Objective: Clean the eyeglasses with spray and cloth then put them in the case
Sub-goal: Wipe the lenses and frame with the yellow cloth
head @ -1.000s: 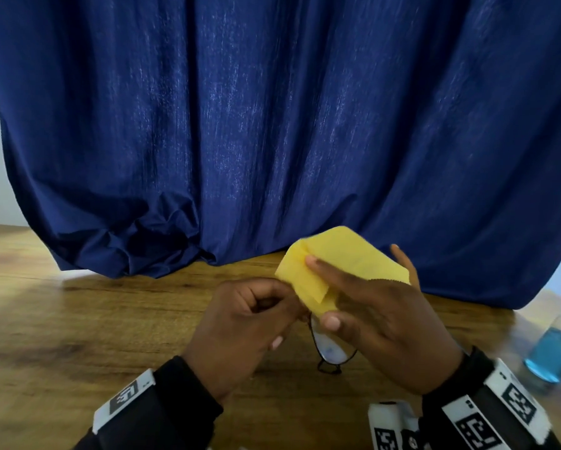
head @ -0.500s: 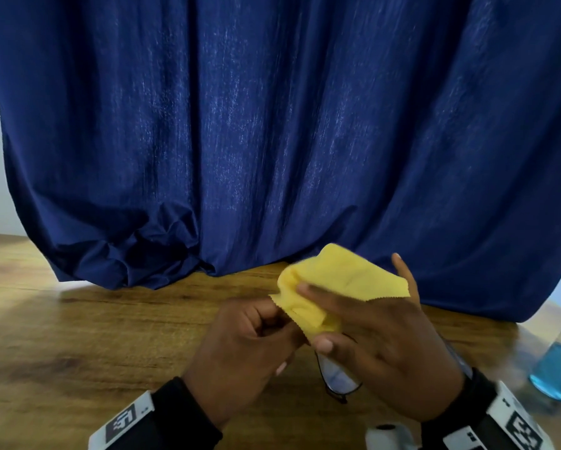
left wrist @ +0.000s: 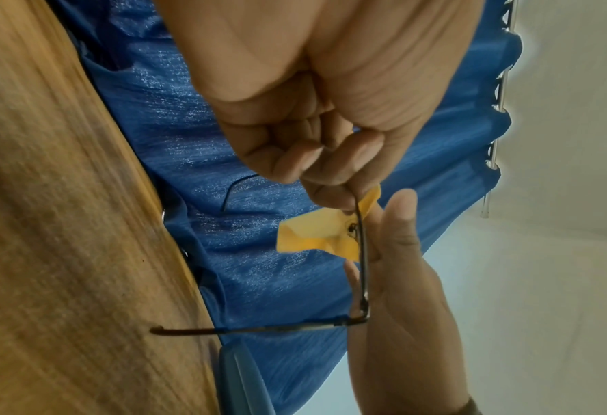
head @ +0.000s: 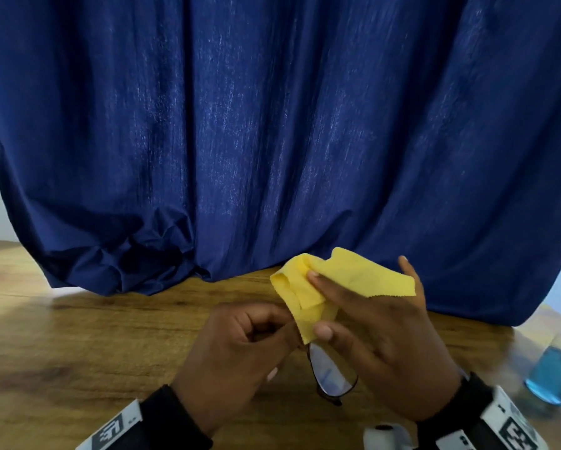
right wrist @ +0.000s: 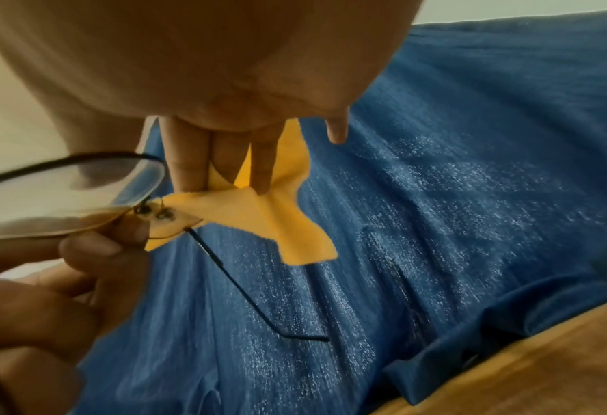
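Since a second ago both hands have drifted lower and the cloth (head: 344, 284) has bunched over more of the far lens. My left hand (head: 240, 355) pinches the glasses (head: 332, 373) at the frame near the bridge; my right hand (head: 379, 339) pinches the cloth over the far lens, thumb beneath, fingers (head: 334, 287) on top. Held above the bench (head: 77, 336), the glasses' long axis points away from me, bare near lens nearest my right thumb. Spray (head: 555, 371) stands far right. No writing is readable.
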